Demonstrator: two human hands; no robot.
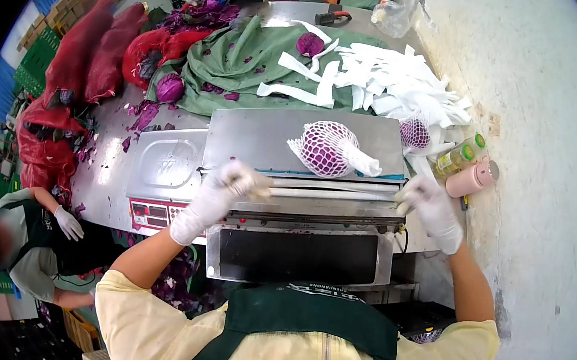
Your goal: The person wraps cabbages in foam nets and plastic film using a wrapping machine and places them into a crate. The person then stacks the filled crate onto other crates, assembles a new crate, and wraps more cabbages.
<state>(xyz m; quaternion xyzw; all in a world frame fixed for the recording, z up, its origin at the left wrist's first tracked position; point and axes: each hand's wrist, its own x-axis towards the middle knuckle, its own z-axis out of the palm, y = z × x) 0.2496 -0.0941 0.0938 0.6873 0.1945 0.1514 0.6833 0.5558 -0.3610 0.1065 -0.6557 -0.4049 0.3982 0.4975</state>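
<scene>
My left hand (227, 191), in a white glove, is at the left end of a long white roll (333, 194) on the wrapping machine (244, 129). Its fingers are pinched together, but what lies between them is hidden or too thin to see. At the roll's other end is my right hand (433, 209), also gloved, with its fingers curled in; I cannot make out what they grip. Between and beyond both hands, a purple cabbage (324, 148) in a white foam net rests on the machine's steel top. The dark heating plate (297, 256) faces me below.
A scale (166, 159) stands left. Behind lie white foam nets (399, 82), a green cloth (245, 58) and loose cabbages (170, 87). A pink bottle (470, 179) and a jar (454, 161) stand by the wall. Red sacks (79, 49) and a co-worker (47, 238) are left; another person works at the back.
</scene>
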